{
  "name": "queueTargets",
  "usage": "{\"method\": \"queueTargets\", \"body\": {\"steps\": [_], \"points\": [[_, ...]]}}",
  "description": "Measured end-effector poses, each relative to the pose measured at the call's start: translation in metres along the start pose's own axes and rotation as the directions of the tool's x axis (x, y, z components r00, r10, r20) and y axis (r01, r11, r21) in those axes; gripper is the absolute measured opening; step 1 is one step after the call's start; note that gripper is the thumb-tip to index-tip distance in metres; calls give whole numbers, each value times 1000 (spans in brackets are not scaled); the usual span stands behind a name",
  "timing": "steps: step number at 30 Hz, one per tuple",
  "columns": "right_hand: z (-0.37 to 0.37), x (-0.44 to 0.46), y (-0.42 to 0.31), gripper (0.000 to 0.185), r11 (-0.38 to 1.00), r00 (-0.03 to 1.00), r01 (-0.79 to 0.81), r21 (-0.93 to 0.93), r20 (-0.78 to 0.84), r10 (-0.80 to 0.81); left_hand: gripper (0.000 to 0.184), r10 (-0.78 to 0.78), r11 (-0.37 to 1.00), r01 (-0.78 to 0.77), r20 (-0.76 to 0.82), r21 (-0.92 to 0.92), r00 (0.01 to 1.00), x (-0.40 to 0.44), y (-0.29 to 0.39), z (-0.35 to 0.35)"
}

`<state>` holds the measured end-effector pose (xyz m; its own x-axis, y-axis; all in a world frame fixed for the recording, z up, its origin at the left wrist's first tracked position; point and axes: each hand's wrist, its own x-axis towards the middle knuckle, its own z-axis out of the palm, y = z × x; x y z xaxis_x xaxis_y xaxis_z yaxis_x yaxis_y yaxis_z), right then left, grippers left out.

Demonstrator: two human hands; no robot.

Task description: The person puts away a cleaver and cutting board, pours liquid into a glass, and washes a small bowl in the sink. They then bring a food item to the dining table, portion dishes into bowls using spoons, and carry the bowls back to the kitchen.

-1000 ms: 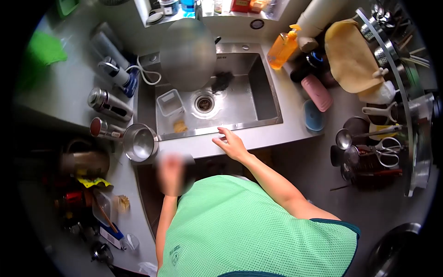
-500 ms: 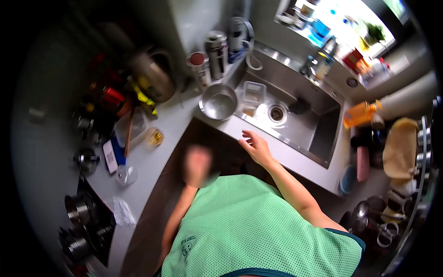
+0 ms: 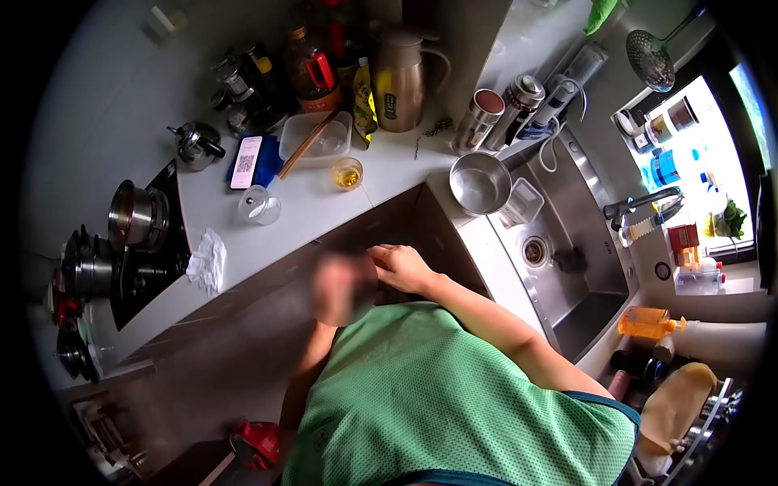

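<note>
My left hand [image 3: 331, 290] is a blurred shape in front of my body, beyond the edge of the counter. Its fingers cannot be made out, nor whether anything is in them. Close beside it is my right hand [image 3: 403, 270], loosely bent with its fingers partly apart and pointing toward the left hand. No object shows in it, though the fingertips run into the blur, and I cannot tell whether the hands touch. Nearest on the counter are a small glass bowl of yellow liquid [image 3: 348, 173], a clear cup [image 3: 259, 207] and an empty-looking steel pot [image 3: 480, 185].
A steel sink [image 3: 579, 304] with a clear plastic container [image 3: 525, 200] lies to the right. Along the counter stand a thermos jug [image 3: 399, 85], a plastic tub [image 3: 296, 139] with chopsticks [image 3: 306, 147], and a phone [image 3: 246, 162]. Pots [image 3: 134, 215] sit by the dark stove at left.
The view has swung left, showing more of the stove side. My right hand has moved from near the sink edge toward my left hand, and its fingers are more bent.
</note>
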<state>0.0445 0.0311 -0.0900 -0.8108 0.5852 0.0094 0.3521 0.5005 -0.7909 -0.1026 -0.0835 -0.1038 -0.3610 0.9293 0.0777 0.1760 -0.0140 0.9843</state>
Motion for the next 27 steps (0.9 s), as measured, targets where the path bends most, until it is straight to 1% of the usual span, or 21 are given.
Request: {"method": "queueTargets", "body": {"steps": [2, 4, 6, 7, 8, 10, 11, 12, 13, 14, 16, 17, 18, 20, 21, 23, 24, 26, 27], "points": [[-7, -2, -1, 37, 999, 999, 16, -38, 41, -15, 6, 13, 1000, -13, 1, -22, 1000, 3, 0, 14], [-15, -9, 1, 36, 1000, 999, -9, 15, 38, 8, 6, 33, 999, -34, -23, -32, 999, 8, 11, 25], [-19, -11, -1, 34, 992, 994, -92, 82, 64, 87, 5, 61, 992, -60, 6, -112, 998, 8, 30, 30], [-15, -11, 2, 33, 989, 990, -121, 87, 87, 113, 5, 37, 992, -38, -11, -120, 999, 4, 26, 28], [-15, -10, 0, 33, 989, 987, -124, 77, 108, 115, 5, 44, 988, -48, -34, -146, 998, 0, 31, 26], [-2, -5, -2, 33, 987, 991, -52, 154, 130, 32, 5, 19, 987, -35, -101, -158, 995, -14, 34, 17], [4, -2, -8, 33, 989, 984, -39, 143, 178, 13, 4, -6, 984, -18, -132, -176, 991, -22, 37, 11], [11, 4, -14, 33, 991, 974, -22, 135, 225, -10, 4, -121, 963, 68, -193, -262, 974, -37, 23, 3], [24, 9, -18, 34, 990, 967, 50, 136, 240, -81, 4, -61, 969, -7, -265, -248, 962, -48, 20, -6], [35, 15, -23, 34, 986, 952, 83, 146, 279, -121, 5, 3, 971, -80, -327, -223, 945, -56, 19, -15], [58, 25, -42, 34, 977, 913, 120, 176, 368, -178, 8, -25, 971, -87, -455, -223, 890, -82, 16, -37], [71, 29, -54, 34, 968, 888, 163, 189, 399, -227, 8, -113, 974, 0, -491, -224, 864, -98, 23, -50], [84, 34, -66, 34, 968, 862, 177, 175, 448, -239, 8, -124, 974, -4, -547, -227, 828, -110, 29, -61], [114, 44, -91, 34, 961, 814, 218, 170, 511, -275, 7, -137, 976, -2, -630, -216, 765, -137, 16, -89], [132, 49, -104, 34, 959, 787, 232, 165, 547, -285, 7, -124, 979, -14, -659, -201, 742, -150, 13, -104], [171, 54, -128, 36, 958, 748, 237, 160, 600, -285, 9, -115, 977, -67, -768, -202, 630, -178, 10, -133], [189, 56, -146, 36, 952, 734, 257, 165, 608, -303, 9, -106, 979, -76, -784, -191, 612, -194, 2, -148], [226, 56, -187, 35, 937, 677, 305, 171, 652, -340, 8, -68, 972, -152, -836, -178, 545, -229, -12, -183], [250, 58, -201, 34, 918, 651, 345, 197, 654, -385, 7, -96, 970, -153, -875, -189, 475, -241, -4, -199]]}}
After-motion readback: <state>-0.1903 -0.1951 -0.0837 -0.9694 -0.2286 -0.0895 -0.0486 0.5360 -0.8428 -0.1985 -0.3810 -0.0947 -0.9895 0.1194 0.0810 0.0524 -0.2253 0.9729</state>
